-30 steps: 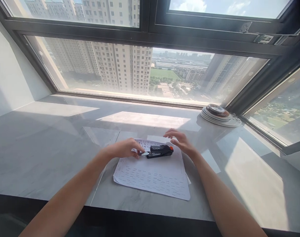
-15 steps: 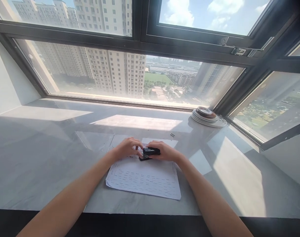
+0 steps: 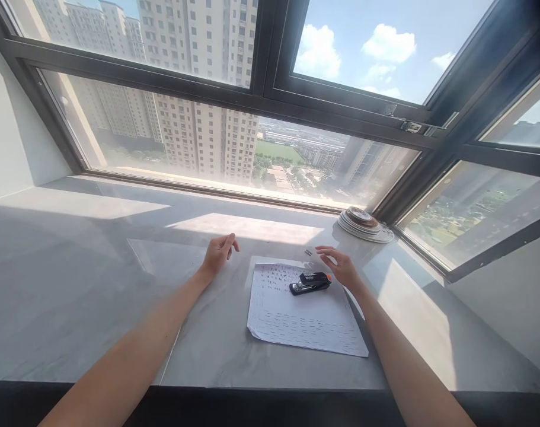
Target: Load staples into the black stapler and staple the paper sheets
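A black stapler (image 3: 312,282) with an orange-red spot at its rear lies on the upper part of some white papers (image 3: 309,320). Neither hand touches it. My right hand (image 3: 341,268) is open just beyond the stapler's rear end, with its fingers stretched toward two small strips of staples (image 3: 308,252). Whether the fingertips touch the strips is hard to tell; they appear slightly apart. Left of the papers, my left hand (image 3: 219,255) hovers over or rests on the sill with its fingers curled in, and nothing shows in it.
A stack of plates (image 3: 363,224) stands in the far right corner against the window frame (image 3: 234,193). The grey marble-look sill (image 3: 96,296) ends at a dark front edge. Patches of sunlight lie across it.
Both hands have let go of the stapler, which now lies on the papers. My left hand has moved off to the left, my right hand toward the staple strips. The view has shifted and tilted.
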A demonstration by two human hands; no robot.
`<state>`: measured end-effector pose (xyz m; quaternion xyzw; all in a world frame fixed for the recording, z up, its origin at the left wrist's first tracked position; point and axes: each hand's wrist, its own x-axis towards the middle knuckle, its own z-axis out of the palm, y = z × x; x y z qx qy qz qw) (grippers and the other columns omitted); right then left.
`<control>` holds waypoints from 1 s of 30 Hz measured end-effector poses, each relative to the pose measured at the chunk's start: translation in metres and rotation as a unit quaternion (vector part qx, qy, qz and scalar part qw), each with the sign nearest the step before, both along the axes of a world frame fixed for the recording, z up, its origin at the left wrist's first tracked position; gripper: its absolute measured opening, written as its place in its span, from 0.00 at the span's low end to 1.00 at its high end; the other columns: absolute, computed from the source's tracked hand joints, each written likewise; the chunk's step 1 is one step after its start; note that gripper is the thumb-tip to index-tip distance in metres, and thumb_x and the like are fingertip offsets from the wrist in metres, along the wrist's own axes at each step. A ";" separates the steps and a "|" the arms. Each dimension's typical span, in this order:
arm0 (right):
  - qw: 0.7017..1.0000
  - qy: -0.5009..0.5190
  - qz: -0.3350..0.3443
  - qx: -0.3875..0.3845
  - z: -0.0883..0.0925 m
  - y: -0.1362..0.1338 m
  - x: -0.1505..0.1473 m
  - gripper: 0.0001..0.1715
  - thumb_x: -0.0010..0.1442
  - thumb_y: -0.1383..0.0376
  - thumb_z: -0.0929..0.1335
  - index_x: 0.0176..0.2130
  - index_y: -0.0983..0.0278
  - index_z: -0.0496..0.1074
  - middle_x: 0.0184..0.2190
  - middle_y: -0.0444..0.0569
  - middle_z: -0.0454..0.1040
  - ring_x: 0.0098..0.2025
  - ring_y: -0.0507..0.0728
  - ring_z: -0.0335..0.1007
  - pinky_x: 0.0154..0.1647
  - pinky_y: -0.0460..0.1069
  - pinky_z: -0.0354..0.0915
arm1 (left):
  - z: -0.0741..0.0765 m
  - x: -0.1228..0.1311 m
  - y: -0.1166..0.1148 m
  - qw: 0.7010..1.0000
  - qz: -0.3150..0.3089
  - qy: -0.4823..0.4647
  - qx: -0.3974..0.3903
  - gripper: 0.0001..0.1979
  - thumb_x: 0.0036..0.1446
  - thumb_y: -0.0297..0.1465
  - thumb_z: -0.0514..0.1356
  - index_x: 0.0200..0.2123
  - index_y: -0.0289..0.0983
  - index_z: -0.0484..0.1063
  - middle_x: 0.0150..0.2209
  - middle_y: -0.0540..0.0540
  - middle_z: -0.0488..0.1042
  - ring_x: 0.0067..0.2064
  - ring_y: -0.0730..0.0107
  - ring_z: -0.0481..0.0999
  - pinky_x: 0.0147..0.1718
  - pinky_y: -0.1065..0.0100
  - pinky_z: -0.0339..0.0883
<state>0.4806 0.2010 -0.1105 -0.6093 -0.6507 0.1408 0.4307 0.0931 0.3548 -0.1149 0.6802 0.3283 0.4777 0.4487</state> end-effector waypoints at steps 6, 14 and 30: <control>0.969 -0.153 0.099 -0.165 -0.016 0.033 -0.024 0.34 0.73 0.44 0.53 0.68 0.53 0.63 0.73 0.44 0.54 0.75 0.62 0.45 0.75 0.62 0.43 | 0.002 -0.003 0.009 0.992 0.066 -0.097 -0.047 0.26 0.67 0.44 0.55 0.19 0.38 0.72 0.14 0.52 0.59 0.17 0.76 0.56 0.21 0.69 0.52; 0.922 -0.345 -0.011 -0.174 -0.042 0.069 -0.078 0.33 0.74 0.58 0.55 0.70 0.71 0.57 0.74 0.61 0.49 0.76 0.64 0.40 0.75 0.62 0.43 | -0.001 -0.009 0.022 0.964 0.133 -0.211 -0.091 0.25 0.63 0.42 0.58 0.16 0.37 0.67 0.16 0.51 0.61 0.17 0.78 0.53 0.18 0.69 0.47; 0.961 -0.228 0.145 -0.055 -0.032 0.117 -0.167 0.33 0.65 0.76 0.57 0.64 0.60 0.68 0.68 0.50 0.64 0.73 0.59 0.52 0.74 0.62 0.50 | 0.005 -0.017 0.022 0.959 0.143 -0.223 -0.097 0.25 0.64 0.42 0.58 0.16 0.37 0.66 0.18 0.49 0.64 0.18 0.78 0.52 0.18 0.69 0.47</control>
